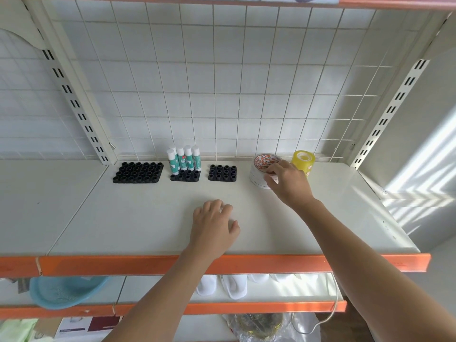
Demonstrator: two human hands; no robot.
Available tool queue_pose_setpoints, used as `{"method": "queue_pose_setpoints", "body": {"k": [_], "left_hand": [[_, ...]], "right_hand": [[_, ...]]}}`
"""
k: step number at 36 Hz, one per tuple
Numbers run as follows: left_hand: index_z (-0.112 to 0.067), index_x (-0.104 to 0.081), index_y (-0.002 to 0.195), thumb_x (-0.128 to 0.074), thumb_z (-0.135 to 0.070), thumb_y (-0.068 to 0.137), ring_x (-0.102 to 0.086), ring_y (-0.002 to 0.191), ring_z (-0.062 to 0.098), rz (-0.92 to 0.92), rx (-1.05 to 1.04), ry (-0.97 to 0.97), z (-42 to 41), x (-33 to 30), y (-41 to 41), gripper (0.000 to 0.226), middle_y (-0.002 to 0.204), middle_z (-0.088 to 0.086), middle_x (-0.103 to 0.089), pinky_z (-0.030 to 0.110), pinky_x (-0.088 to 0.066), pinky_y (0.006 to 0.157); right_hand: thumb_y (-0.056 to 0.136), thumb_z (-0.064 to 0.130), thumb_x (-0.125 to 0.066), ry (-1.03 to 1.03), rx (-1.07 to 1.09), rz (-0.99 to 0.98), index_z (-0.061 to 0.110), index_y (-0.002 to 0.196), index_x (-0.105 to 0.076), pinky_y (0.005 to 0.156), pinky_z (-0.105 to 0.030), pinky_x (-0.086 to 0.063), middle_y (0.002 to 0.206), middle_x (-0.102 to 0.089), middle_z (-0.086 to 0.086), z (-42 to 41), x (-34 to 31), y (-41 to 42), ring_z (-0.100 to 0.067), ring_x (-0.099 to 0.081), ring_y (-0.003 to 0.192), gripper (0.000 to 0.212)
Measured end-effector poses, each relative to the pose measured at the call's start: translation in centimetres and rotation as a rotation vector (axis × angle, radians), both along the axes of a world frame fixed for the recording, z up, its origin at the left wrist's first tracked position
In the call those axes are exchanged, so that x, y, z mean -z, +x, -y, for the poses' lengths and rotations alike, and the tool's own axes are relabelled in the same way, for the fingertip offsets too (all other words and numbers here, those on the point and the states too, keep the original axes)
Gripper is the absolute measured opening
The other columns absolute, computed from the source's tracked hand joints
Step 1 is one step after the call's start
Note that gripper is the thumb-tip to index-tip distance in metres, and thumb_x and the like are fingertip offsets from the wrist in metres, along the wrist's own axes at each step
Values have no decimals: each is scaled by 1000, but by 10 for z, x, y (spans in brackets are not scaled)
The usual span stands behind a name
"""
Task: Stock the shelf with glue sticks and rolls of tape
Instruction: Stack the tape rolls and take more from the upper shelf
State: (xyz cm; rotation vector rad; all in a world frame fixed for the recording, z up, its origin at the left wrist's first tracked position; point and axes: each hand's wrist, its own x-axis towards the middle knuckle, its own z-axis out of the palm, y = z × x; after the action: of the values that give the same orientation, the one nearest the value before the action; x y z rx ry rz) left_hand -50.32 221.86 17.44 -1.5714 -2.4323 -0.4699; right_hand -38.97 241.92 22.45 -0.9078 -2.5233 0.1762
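Right hand (287, 182) grips the stack of white tape rolls (262, 172), fingers curled over its orange-printed top and thumb against its side, apparently to seat the stack squarely near the back of the shelf (148, 225). Left hand (214, 224) rests knuckles-up on the bare shelf with fingers bent, holding nothing, probably as a brace. Just behind the right hand stands one stack of yellow tape rolls (303, 162). Five glue sticks (183, 159) stand upright in the middle one of three black socket trays (185, 177); the left tray (138, 172) and right tray (222, 173) hold none, so the glue sticks look barely begun.
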Motion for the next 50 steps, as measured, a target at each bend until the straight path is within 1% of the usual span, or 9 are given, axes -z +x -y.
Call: {"method": "queue_pose_setpoints", "body": {"k": [8, 15, 25, 32, 37, 41, 46, 48, 50], "left_hand": [[-16, -69, 89, -41, -41, 74, -60, 83, 27, 0, 3, 7, 0, -1, 0, 41, 87, 2, -63, 39, -48, 68], [-15, -69, 91, -40, -42, 74, -59, 85, 27, 13, 0, -11, 0, 0, 0, 42, 89, 2, -63, 40, -48, 71], [-17, -69, 92, -40, -41, 73, -60, 86, 26, 27, -14, -16, 0, -3, 2, 42, 90, 1, -63, 39, -48, 72], [-16, -70, 93, -42, -39, 73, -61, 85, 27, 45, -10, 6, 1, -4, 3, 42, 90, 2, -64, 41, -50, 71], [-16, -69, 93, -41, -40, 73, -60, 86, 26, 43, -11, -36, 2, -8, 4, 42, 90, 1, -64, 40, -49, 72], [-13, -69, 96, -38, -40, 74, -60, 88, 29, 83, -20, -92, 2, -15, 6, 47, 93, 5, -64, 42, -48, 74], [-15, -52, 129, -41, -33, 92, -42, 122, 26, 133, -17, -315, 5, -36, 9, 42, 129, 5, -50, 41, -38, 97], [-13, -51, 126, -41, -30, 94, -42, 121, 27, 130, 3, -416, 8, -50, 10, 37, 128, 6, -48, 40, -40, 95], [-10, -56, 112, -41, -27, 94, -48, 113, 29, 139, 17, -452, 15, -62, 9, 29, 120, 9, -52, 36, -40, 84]], "right_hand": [[96, 32, -51, -55, 38, 155, 12, 113, -65, 88, -42, -44, 116, -58, -8, -5, -8, -8, -30, -49, 111, 29], [97, 32, -50, -52, 48, 236, 9, 114, -62, 88, -40, -43, 127, -55, -9, -6, -13, -11, -30, -47, 115, 31], [96, 28, -49, 41, 23, 273, 10, 119, -59, 82, -38, -42, 128, -54, -8, 0, -15, -9, -29, -49, 115, 31], [97, 33, -48, 14, 18, 254, 16, 121, -62, 84, -38, -41, 122, -57, -5, -1, -15, -7, -28, -50, 114, 32], [101, 29, -42, 10, 41, 331, 10, 122, -56, 85, -39, -43, 128, -53, -8, 6, -19, -12, -29, -46, 117, 31], [102, 31, -38, 63, 66, 437, 10, 130, -45, 88, -40, -42, 136, -43, -8, 21, -26, -12, -27, -42, 125, 37], [99, 35, -40, 78, 100, 398, 14, 137, -38, 87, -41, -41, 139, -38, -8, 46, -35, 0, -28, -38, 127, 43], [100, 34, -41, 81, 98, 409, 16, 142, -34, 90, -42, -41, 144, -33, -9, 59, -40, 5, -28, -34, 131, 47], [99, 32, -41, 73, 94, 419, 17, 146, -29, 93, -43, -40, 148, -30, -8, 73, -46, 11, -28, -31, 135, 51]]}}
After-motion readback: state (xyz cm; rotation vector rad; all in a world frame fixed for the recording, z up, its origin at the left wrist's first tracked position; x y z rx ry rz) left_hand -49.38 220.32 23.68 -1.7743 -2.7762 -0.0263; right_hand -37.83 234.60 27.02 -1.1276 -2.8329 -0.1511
